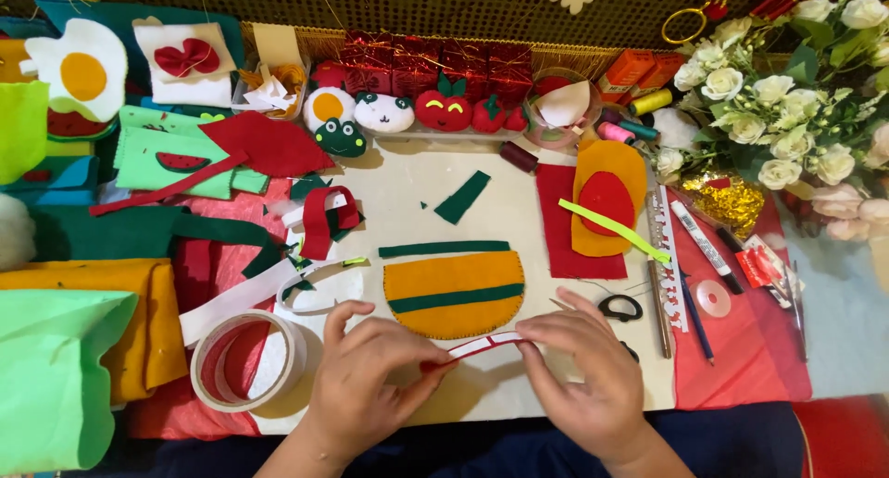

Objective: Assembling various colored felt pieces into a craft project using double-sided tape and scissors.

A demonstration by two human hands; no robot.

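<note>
Red-and-white narrow felt strip (pixel 482 345) stretches between both hands: left hand (pixel 366 376) pinches one end, right hand (pixel 583 371) pinches the other, just below the orange half-round felt piece with green stripe (pixel 454 295) on the desk (pixel 407 200).

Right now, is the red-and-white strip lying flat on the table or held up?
Held up. The red-and-white strip spans between the left hand and right hand, pinched at both ends, bowed slightly above the table.

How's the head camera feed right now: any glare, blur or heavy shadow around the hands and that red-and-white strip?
Head view: even, bright light, no glare on the pale table; soft shadows fall beneath the left hand and right hand; the red-and-white strip between them is sharp, as is the orange felt half-round; the white roses at the right look slightly washed out; the frame edges bend slightly.
</note>
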